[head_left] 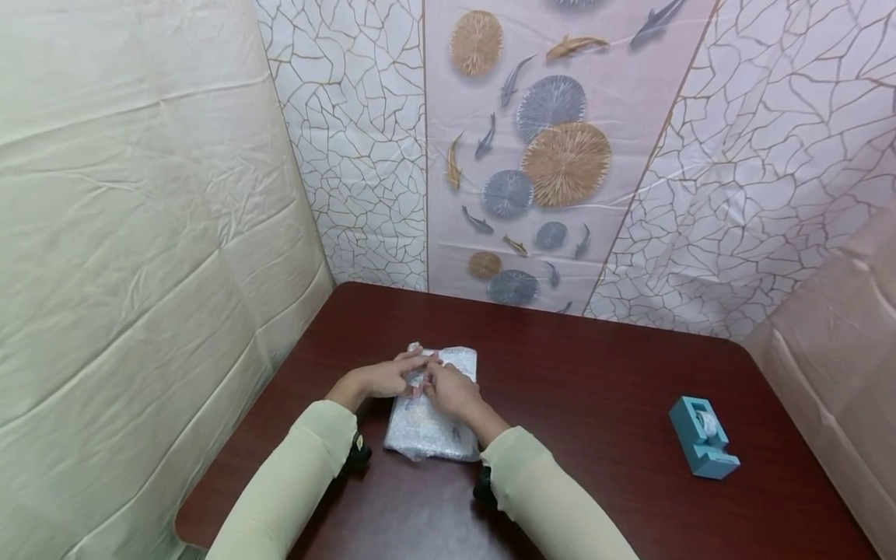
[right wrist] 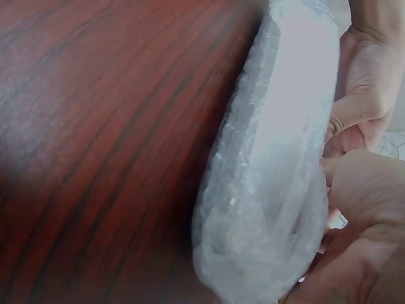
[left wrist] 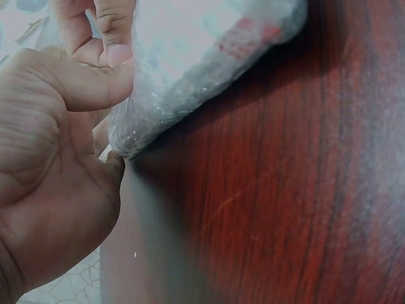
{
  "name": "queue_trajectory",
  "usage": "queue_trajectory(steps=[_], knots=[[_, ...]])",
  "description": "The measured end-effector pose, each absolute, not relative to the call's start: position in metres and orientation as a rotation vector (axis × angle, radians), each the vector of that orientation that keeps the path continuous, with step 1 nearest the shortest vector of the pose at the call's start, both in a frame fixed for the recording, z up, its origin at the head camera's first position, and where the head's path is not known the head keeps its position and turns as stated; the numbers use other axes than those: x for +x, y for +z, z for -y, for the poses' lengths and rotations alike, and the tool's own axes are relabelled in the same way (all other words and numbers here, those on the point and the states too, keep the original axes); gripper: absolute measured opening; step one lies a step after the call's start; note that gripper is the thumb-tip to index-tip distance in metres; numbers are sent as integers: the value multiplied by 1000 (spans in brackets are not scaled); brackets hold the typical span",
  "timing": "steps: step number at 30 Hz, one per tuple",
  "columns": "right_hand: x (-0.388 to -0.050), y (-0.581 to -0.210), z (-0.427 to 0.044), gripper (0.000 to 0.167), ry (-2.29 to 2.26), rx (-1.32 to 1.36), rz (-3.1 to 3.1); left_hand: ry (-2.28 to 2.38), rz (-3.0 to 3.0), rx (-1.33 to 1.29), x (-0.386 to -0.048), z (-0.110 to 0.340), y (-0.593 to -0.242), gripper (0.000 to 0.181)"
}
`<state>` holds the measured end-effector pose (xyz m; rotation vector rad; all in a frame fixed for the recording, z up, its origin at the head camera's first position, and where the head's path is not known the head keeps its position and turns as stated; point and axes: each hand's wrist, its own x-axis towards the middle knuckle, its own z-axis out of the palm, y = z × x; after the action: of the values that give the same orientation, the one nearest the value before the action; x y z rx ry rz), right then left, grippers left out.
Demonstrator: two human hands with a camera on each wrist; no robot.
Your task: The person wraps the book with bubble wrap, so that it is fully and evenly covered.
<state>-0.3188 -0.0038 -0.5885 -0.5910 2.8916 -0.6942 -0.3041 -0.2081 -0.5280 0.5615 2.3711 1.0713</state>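
A flat package in bubble wrap (head_left: 432, 428) lies on the dark red-brown table, with a pale, shiny top. My left hand (head_left: 381, 379) reaches over its left side, its forefinger stretched across the wrap. My right hand (head_left: 453, 391) is on the package's upper part, fingers bent, their tips close to the left hand's. In the left wrist view the left hand (left wrist: 57, 133) is beside a corner of the wrap (left wrist: 190, 57), its thumb against the edge. The right wrist view shows the right hand (right wrist: 367, 215) at the package's edge (right wrist: 266, 190). Whether the right fingertips pinch anything is hidden.
A light blue tape dispenser (head_left: 702, 437) with a roll of clear tape (head_left: 707, 424) stands at the right of the table (head_left: 574, 389). Patterned cloth (head_left: 364, 140) hangs behind the table, and pale cloth (head_left: 140, 233) hangs along its left side.
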Motion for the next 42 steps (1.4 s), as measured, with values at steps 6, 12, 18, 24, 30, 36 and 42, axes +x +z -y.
queue_trajectory(steps=[6, 12, 18, 24, 30, 36, 42], knots=[[-322, -593, 3, 25, -738, -592, -2940, 1076, -2368, 554, -303, 208, -527, 83], [-328, -600, 2, 24, -771, -590, -2993, 1056, -2376, 535, -303, 209, -527, 82], [-328, -598, 0, 18, -761, -570, -2999, 1060, -2374, 525, -304, 209, -528, 81], [-330, -603, -5, 19, -813, -555, -3021, 1071, -2374, 565, -306, 209, -529, 81], [-326, -602, -16, 17, -893, -656, -2949, 1100, -2355, 584, -304, 210, -528, 78], [-298, -567, -31, 6, -1058, -883, -2809, 1117, -2360, 585, -302, 210, -530, 58], [-288, -554, -39, 11, -1081, -926, -2764, 984, -2494, 659, -303, 205, -533, 52]])
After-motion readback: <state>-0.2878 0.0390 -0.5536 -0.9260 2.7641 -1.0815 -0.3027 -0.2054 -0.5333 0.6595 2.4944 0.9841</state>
